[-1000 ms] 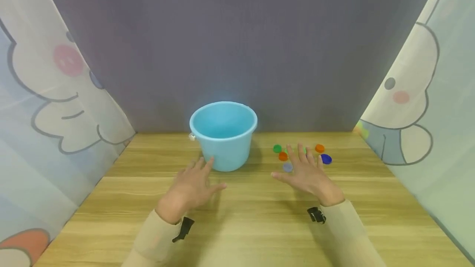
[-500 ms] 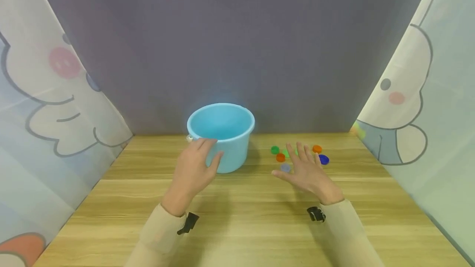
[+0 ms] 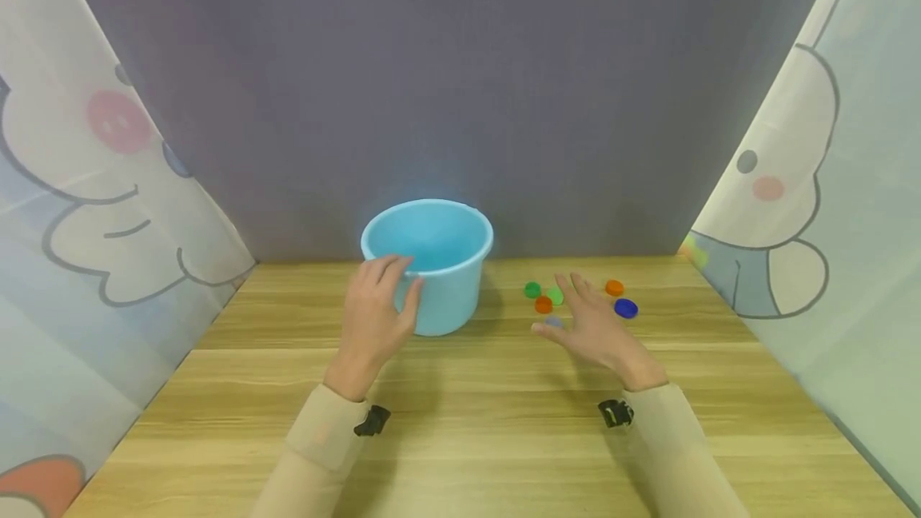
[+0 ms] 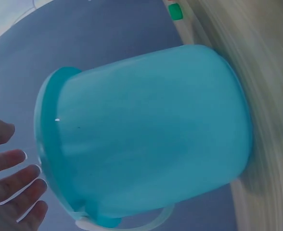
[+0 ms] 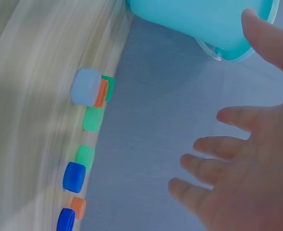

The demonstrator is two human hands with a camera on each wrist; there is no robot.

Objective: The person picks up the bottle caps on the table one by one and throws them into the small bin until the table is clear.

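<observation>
A light blue bucket (image 3: 449, 302) stands upright on the wooden table, its mouth facing up. My left hand (image 3: 374, 318) is at the bucket's near left rim, fingers slightly bent and thumb apart. In the left wrist view its fingertips (image 4: 39, 185) are right beside the rim, with nothing between them and the thumb. Over several small plastic caps hovers my right hand (image 3: 597, 330), fingers spread and holding nothing. Around it show a blue cap (image 3: 626, 308), an orange cap (image 3: 615, 288), a red-orange cap (image 3: 543, 304), a green cap (image 3: 532, 290) and a pale cap (image 5: 86, 86); the hand hides others.
The bucket's whitish handle (image 4: 156, 221) hangs on its side. A dark grey panel (image 3: 460, 102) rises behind the wooden table (image 3: 460, 438). Curtains with cartoon prints flank it, a left curtain (image 3: 65, 326) and a right curtain (image 3: 856, 262).
My left hand has moved forward and up from in front of the bucket to its near rim. The right hand stays over the caps, its fingers a little closer together.
</observation>
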